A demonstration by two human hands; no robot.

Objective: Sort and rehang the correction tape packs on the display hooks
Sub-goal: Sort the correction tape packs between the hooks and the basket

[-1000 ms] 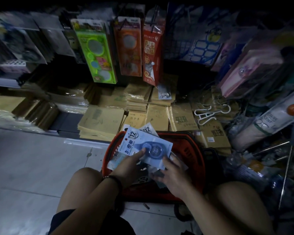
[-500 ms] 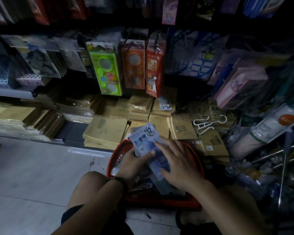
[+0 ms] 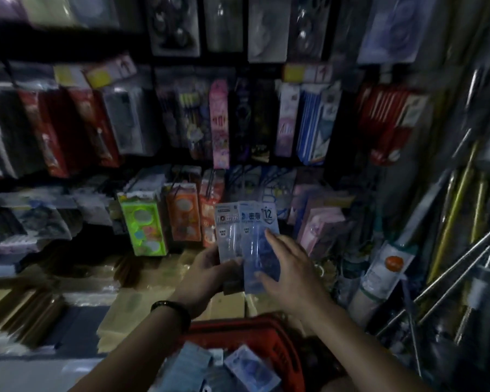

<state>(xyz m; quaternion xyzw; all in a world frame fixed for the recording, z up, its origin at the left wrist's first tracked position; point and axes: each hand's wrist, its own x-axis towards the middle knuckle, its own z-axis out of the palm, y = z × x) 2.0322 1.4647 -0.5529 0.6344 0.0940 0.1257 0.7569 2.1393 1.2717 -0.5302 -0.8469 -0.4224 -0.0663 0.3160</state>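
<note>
Correction tape packs (image 3: 230,236) held upright, header ends uppermost, gripped at lower edge by left hand (image 3: 207,275); right hand (image 3: 290,268) laid flat on front pack (image 3: 259,247), fingers straight.

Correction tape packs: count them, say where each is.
4. The left hand holds two upright: a grey pack and the pack marked 12, under the right hand. A pale pack and a blue pack lie in the red basket. Others may be hidden.

Left hand (image 3: 207,274) grips, curled; right hand (image 3: 290,267) extends straight fingers (image 3: 275,244).
</note>
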